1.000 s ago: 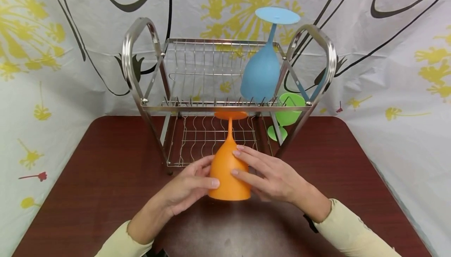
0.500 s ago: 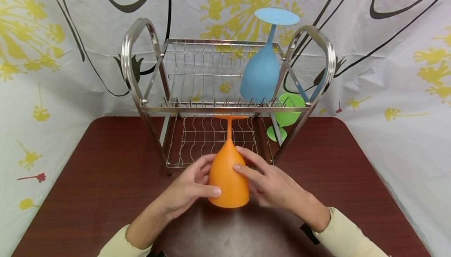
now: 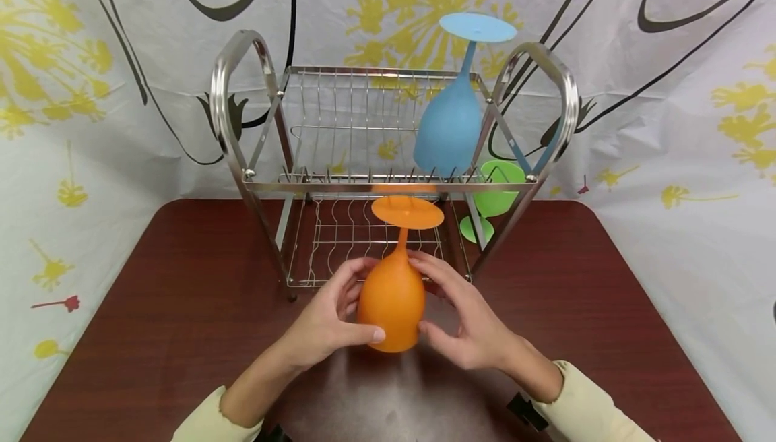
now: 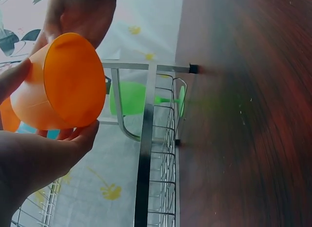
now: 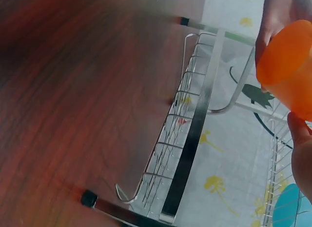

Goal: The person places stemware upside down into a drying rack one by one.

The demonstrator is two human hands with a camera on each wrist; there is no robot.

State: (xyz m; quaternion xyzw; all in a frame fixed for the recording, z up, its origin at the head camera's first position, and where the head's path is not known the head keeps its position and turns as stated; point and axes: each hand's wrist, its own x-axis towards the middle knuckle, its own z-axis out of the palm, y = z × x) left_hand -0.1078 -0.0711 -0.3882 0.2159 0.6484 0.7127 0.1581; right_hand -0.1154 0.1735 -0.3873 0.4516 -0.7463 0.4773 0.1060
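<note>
An orange plastic goblet [image 3: 393, 304] is held upside down off the table, its foot up and tilted toward the camera. My left hand [image 3: 324, 324] grips the bowl from the left, thumb across the front near the rim. From the right, my right hand [image 3: 469, 324] holds it with the thumb low on the bowl and fingers up by the stem. The left wrist view looks into the mouth of the goblet [image 4: 75, 83]; in the right wrist view the goblet [image 5: 287, 61] is cut by the edge.
Behind the hands stands a two-tier metal dish rack [image 3: 388, 188]. A blue goblet [image 3: 450, 125] rests upside down on its upper tier at the right. A green goblet [image 3: 500, 196] stands upright near the rack's lower right. Patterned sheeting [image 3: 655, 125] surrounds the dark red table [image 3: 182, 307].
The orange goblet has lowered slightly and its foot has tipped toward the camera and right. My right hand has shifted its hold, its thumb now showing on the bowl's lower side.
</note>
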